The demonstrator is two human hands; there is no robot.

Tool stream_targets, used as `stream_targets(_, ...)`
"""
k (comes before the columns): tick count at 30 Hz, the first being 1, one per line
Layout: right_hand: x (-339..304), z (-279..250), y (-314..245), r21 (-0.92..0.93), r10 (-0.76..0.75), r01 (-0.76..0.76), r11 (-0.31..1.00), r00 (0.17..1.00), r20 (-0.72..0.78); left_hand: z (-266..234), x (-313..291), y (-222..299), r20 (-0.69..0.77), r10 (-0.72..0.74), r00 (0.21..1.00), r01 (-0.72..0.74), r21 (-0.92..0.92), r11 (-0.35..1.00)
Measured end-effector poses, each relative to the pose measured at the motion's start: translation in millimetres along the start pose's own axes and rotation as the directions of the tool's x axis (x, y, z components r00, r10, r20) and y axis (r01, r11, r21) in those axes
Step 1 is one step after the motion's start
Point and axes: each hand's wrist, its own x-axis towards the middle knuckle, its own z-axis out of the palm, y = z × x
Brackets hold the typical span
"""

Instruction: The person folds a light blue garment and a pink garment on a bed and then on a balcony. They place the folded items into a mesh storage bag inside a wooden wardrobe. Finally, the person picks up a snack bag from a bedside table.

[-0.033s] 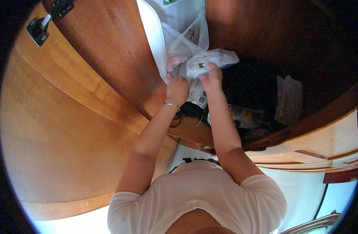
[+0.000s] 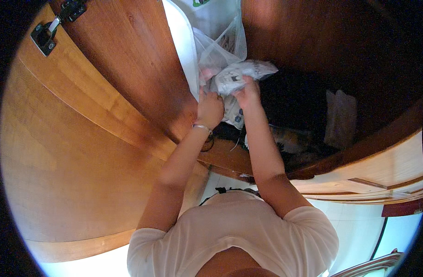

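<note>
Inside a wooden cabinet, my right hand (image 2: 247, 95) is closed on the near edge of a crumpled white plastic packet (image 2: 233, 79) with dark print. My left hand (image 2: 211, 110), with a bracelet at its wrist, is at the packet's lower left, beside a white curved panel (image 2: 186, 44). Its fingers are curled, and what they hold is hidden. Behind the packet hangs a translucent plastic bag (image 2: 227, 46) with something pinkish inside. Another printed white packet (image 2: 233, 113) lies below, between my hands.
A wooden door (image 2: 96, 157) with a metal hinge (image 2: 45, 39) stands on the left. Deeper in the dark cabinet, a clear plastic bag (image 2: 340, 119) is at the right. A wooden edge (image 2: 322, 166) curves along the cabinet's front. Dark cord (image 2: 208, 142) lies near my left wrist.
My right hand and the white packet have shifted slightly left. My left hand stays almost in place.
</note>
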Motion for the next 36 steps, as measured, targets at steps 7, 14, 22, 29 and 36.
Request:
stream_targets(7, 48.4, -28.5, 54.0, -0.321, 0.130, -0.097, 0.942, 0.988, 0.083, 30.0, -22.0, 12.7, -0.354, 0.143, 0.924, -0.180, -0.072, 0.981)
stream_targets(14, 38.7, -5.1, 63.9, -0.951, 0.372, 0.282, -0.123, 0.902, 0.219, 34.2, -32.1, 12.5, -0.321, 0.150, 0.935, -0.207, -0.153, 0.966)
stream_targets(22, 47.8, -14.5, 57.4, -0.967, 0.343, 0.232, -0.109, 0.922, 0.183, 38.9, -47.2, 17.4, -0.475, 0.083, 0.876, -0.216, -0.233, 0.948)
stream_targets(29, 98.5, -65.0, 71.3, -0.963, 0.552, 0.199, 0.183, 0.790, 0.268, 33.2, -66.8, 34.0, -0.446, 0.044, 0.894, -0.216, -0.344, 0.914)
stream_targets(36, 2.6, -39.2, 60.7, -0.775, -0.603, 0.605, 0.185, 0.692, 0.397, 2.3, -145.1, 33.5, -0.562, -0.107, 0.820, -0.175, -0.425, 0.888)
